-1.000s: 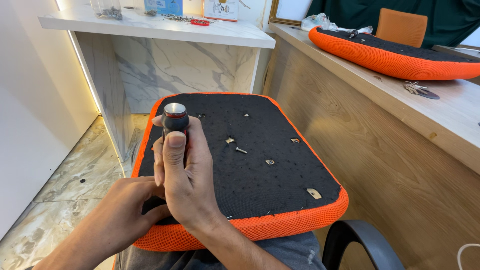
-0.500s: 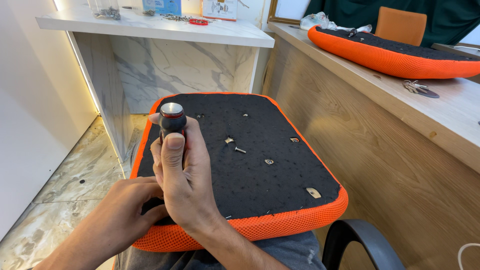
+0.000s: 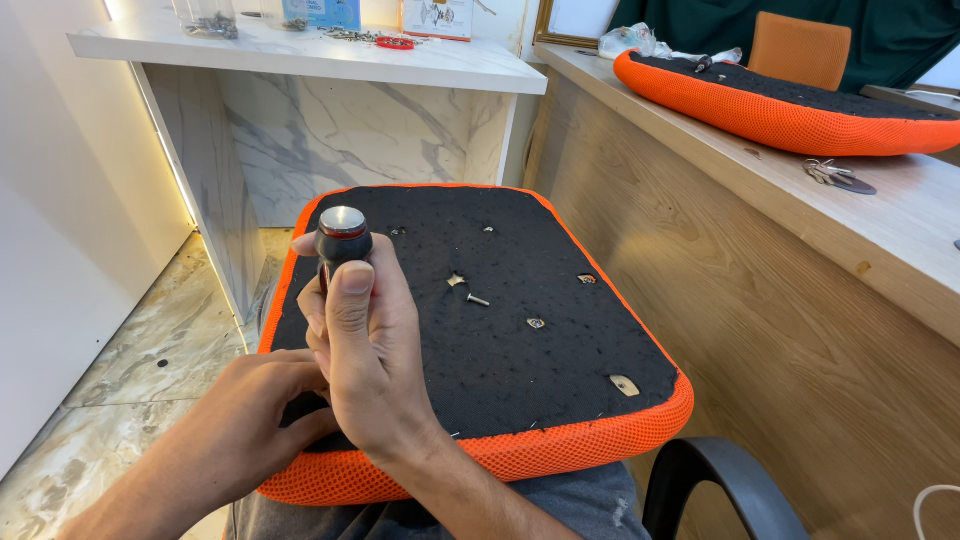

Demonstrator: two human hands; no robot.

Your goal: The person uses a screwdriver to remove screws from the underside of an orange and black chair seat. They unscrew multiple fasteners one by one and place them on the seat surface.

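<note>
A: What's lying nearest the camera?

B: An orange-edged seat cushion (image 3: pixel 560 350) is resting black underside up across the person's lap, probably so its mounting holes face them. A black armrest (image 3: pixel 715 480) is curving at five o'clock.

A: And the hands?

B: The right hand (image 3: pixel 370 370) is wrapping its fingers tightly around a screwdriver handle (image 3: pixel 343 240), thumb pressing along it, holding it upright at ten o'clock on the cushion, seemingly to bear straight down. The left hand (image 3: pixel 250 420) is curling at the tool's base, at eight o'clock, apparently steadying the tip; what it is pinching, I cannot tell.

A: Anything loose?

B: A small screw (image 3: pixel 480 300) is lying near the cushion's middle, within reach.

A: Farther off?

B: A second orange cushion (image 3: pixel 790 110) is sitting on the wooden counter (image 3: pixel 900 230) at one o'clock, keys (image 3: pixel 835 175) beside it, and a marble shelf (image 3: pixel 300 55) is standing at twelve o'clock.
</note>
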